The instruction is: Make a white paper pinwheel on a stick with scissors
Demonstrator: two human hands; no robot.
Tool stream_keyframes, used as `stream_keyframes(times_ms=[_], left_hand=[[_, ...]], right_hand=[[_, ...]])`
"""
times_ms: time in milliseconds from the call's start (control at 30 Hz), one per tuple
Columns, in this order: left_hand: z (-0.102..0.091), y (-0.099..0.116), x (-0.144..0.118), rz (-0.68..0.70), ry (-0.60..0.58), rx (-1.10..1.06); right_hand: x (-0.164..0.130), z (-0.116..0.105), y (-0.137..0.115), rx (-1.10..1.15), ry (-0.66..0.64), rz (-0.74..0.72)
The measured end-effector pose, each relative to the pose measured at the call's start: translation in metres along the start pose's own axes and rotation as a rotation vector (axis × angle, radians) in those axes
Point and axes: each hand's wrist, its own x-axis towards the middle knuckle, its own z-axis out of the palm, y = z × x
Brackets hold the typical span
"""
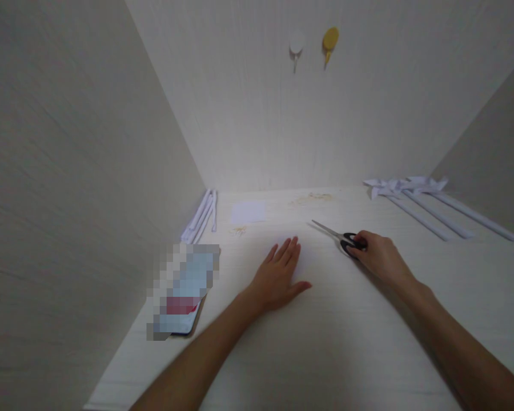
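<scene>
Scissors, one pair, black looped handles and slim grey metal blades (pixel 341 236): right of centre on the pale wood-grained tabletop (pixel 325 354), blades together, tip aimed away and leftward. Right hand (pixel 374 251): thumb and fingers pinched on the handles; whether any finger passes through a loop cannot be told. Left hand (pixel 278 279): palm down, fingers extended, thumb spread, gripping nothing; a faint pale edge beside it may be paper. Step in hand, by judgement: handling the scissors, whether taking up or laying down being unclear. Next move, by judgement: calls for a secure hold on the handles, the tip kept off the left fingers, the nearest hindrance. Surroundings: white rectangular paper sheet (pixel 248 212), beyond the left hand; thin cream-coloured bits (pixel 239 230), just in front of it; similar scattered strands (pixel 314 198), near the back panel; rolled white paper sticks (pixel 199 218), bundled, left; flat rectangular phone, partly masked (pixel 192 279), near the left forearm; three white paper sticks with folded paper heads (pixel 437 214), far right; round white hook (pixel 296 43) and round yellow hook (pixel 330 39), on the back panel.
</scene>
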Motion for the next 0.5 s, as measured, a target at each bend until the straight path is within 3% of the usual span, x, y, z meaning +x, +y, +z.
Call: stream_keyframes(times_ms=[100, 267, 400, 500], left_hand=[[0.003, 0.001, 0.003, -0.007, -0.064, -0.001], [0.002, 0.004, 0.001, 0.016, -0.043, 0.005], [0.003, 0.002, 0.000, -0.030, 0.069, 0.011], [0.003, -0.010, -0.001, -0.243, 0.231, 0.011]], right_hand=[[-0.001, 0.000, -0.002, 0.031, -0.002, 0.002], [-0.002, 0.002, -0.008, 0.205, 0.035, 0.018], [-0.004, 0.006, -0.023, 0.648, 0.008, 0.078], [-0.009, 0.013, -0.038, 1.102, -0.094, 0.154]])
